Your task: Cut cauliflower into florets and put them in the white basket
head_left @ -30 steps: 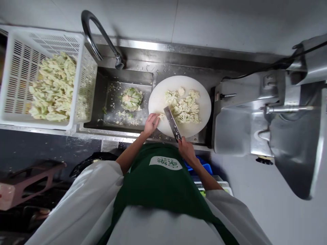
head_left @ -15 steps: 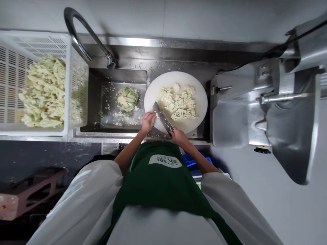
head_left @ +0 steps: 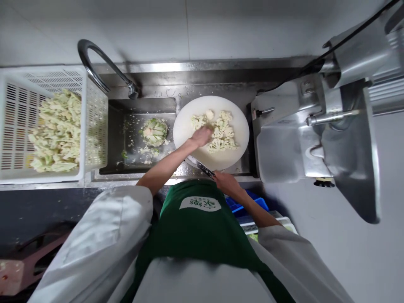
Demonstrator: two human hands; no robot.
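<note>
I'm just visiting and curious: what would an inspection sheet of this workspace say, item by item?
Surface: white cutting board, right of the steel sink.
Job's things: cauliflower florets on the board; cauliflower head in the sink; pile of cauliflower pieces in a white basket.
Clutter: pale crumbs scattered in the sink.
Grip: left hand at the florets, contact unclear; right hand holds a knife by the board's near edge.
Cables: black cable by the metal slicer.
Surroundings: faucet behind the sink.

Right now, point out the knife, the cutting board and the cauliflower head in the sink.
Knife [head_left: 205,169]: head view, on the speckled blade near the handle.
Cutting board [head_left: 241,131]: head view, on its bare surface toward the right edge.
Cauliflower head [head_left: 154,132]: head view, on its middle.
</note>
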